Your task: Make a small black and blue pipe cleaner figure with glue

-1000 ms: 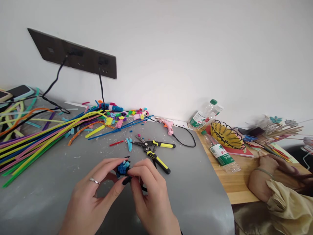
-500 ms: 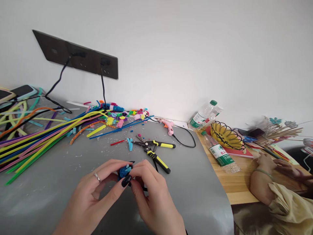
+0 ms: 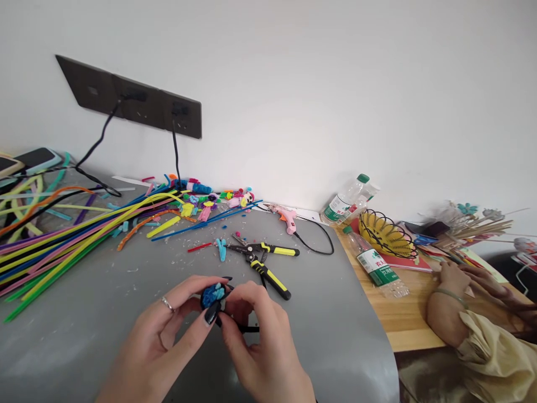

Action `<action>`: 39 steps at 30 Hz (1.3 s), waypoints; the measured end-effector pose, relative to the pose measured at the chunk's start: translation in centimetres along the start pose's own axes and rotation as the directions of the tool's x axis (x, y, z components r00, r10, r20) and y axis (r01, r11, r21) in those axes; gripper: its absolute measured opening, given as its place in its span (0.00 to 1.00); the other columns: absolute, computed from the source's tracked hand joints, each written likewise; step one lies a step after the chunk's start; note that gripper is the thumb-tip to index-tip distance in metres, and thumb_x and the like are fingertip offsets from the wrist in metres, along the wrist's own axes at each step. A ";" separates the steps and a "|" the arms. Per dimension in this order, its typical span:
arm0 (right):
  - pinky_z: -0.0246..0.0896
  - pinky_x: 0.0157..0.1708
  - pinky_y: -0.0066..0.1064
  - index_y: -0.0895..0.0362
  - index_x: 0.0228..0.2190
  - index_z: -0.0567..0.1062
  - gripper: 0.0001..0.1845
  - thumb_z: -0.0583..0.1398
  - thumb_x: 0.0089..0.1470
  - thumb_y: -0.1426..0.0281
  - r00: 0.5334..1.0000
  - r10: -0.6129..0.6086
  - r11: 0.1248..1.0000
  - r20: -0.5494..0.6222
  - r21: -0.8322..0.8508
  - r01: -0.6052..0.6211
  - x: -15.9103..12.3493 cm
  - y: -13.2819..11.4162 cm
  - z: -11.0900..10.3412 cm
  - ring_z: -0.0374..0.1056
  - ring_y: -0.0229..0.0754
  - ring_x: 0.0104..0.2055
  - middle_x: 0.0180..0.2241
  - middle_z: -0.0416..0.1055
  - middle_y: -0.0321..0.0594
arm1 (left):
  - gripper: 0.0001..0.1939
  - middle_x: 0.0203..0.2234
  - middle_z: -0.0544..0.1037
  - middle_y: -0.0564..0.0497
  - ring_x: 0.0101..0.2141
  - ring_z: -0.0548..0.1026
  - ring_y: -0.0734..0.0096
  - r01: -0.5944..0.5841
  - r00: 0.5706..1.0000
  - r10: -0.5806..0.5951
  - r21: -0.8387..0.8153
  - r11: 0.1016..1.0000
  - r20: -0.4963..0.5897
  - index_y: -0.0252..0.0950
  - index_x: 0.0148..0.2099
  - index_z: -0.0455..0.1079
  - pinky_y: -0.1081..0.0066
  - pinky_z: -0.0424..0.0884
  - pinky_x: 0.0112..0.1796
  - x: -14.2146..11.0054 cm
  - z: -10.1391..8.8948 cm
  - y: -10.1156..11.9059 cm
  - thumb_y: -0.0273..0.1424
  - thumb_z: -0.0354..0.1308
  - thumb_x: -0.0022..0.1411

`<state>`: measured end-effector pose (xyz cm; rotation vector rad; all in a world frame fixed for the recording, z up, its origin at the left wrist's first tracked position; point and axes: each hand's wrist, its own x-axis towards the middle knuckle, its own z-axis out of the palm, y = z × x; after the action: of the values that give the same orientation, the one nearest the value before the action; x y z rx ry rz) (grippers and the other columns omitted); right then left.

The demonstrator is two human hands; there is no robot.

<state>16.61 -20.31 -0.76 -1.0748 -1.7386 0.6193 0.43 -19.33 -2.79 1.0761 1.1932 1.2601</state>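
Note:
My left hand [image 3: 168, 336], with a ring and dark nails, pinches a small blue fuzzy pipe-cleaner piece [image 3: 211, 294] from the left. My right hand [image 3: 264, 347] closes on the same piece from the right, its fingers curled over a short black pipe-cleaner end [image 3: 247, 328] that sticks out below. Both hands hover just over the grey tabletop [image 3: 104, 302]. Yellow-and-black pliers [image 3: 264, 263] lie just beyond my fingers.
A long bundle of coloured pipe cleaners [image 3: 71, 235] lies at left, with small finished figures [image 3: 210, 198] by the wall. A pink glue gun [image 3: 287, 218], bottles [image 3: 373, 263] and a yellow wire basket [image 3: 384, 232] sit at right, where another person's hand [image 3: 451, 296] rests on a wooden table.
My hands stay together on the blue piece, fingers shifting slightly as they work it. The other person's hand at right has moved a little.

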 end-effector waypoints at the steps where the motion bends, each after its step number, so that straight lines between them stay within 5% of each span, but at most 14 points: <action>1: 0.61 0.32 0.25 0.50 0.45 0.70 0.10 0.58 0.66 0.77 0.999 -0.030 1.000 -0.019 -0.009 0.030 0.0 0.1 0.1 0.65 0.36 0.31 0.33 0.70 0.32 | 0.17 0.49 0.88 0.50 0.50 0.86 0.55 0.006 1.000 -0.006 -0.002 1.000 -0.002 0.48 0.49 0.86 0.69 0.83 0.50 0.0 0.1 0.2 0.48 0.71 0.61; 6: 0.60 0.31 0.26 0.49 0.45 0.70 0.11 0.58 0.68 0.78 0.988 -0.126 0.992 -0.087 -0.011 0.125 0.2 0.4 0.7 0.64 0.37 0.31 0.33 0.70 0.33 | 0.17 0.46 0.89 0.50 0.50 0.86 0.53 0.016 1.000 -0.016 -0.016 1.000 -0.021 0.50 0.46 0.88 0.70 0.84 0.48 0.0 0.5 1.0 0.51 0.72 0.59; 13: 0.61 0.30 0.26 0.50 0.44 0.73 0.09 0.60 0.68 0.77 0.988 -0.105 0.994 -0.111 -0.037 0.102 0.2 0.4 0.5 0.65 0.37 0.30 0.32 0.72 0.33 | 0.18 0.46 0.90 0.49 0.50 0.87 0.47 0.065 0.996 -0.067 -0.039 0.997 -0.051 0.49 0.45 0.89 0.64 0.86 0.48 0.3 0.4 0.7 0.51 0.74 0.57; 22: 0.62 0.31 0.26 0.55 0.41 0.78 0.09 0.57 0.70 0.74 0.996 0.013 0.988 0.083 -0.156 0.000 0.7 -0.3 -1.6 0.69 0.37 0.33 0.34 0.72 0.37 | 0.18 0.47 0.90 0.48 0.50 0.87 0.45 0.027 0.987 -0.044 0.108 0.994 0.153 0.50 0.49 0.89 0.63 0.85 0.48 2.5 -2.8 -0.7 0.50 0.71 0.62; 39: 0.66 0.35 0.25 0.52 0.35 0.80 0.10 0.62 0.67 0.78 0.994 0.092 0.986 -0.061 0.142 -0.083 1.5 -0.2 -1.5 0.70 0.37 0.35 0.35 0.74 0.35 | 0.17 0.42 0.84 0.47 0.46 0.81 0.54 -0.037 0.912 -0.015 0.117 0.992 0.410 0.56 0.56 0.85 0.70 0.80 0.39 2.9 -3.8 -0.4 0.48 0.62 0.71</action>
<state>17.67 -19.15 0.71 -1.0663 -1.5730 0.7401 -3.42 -16.64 -3.67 1.3619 0.9486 0.9141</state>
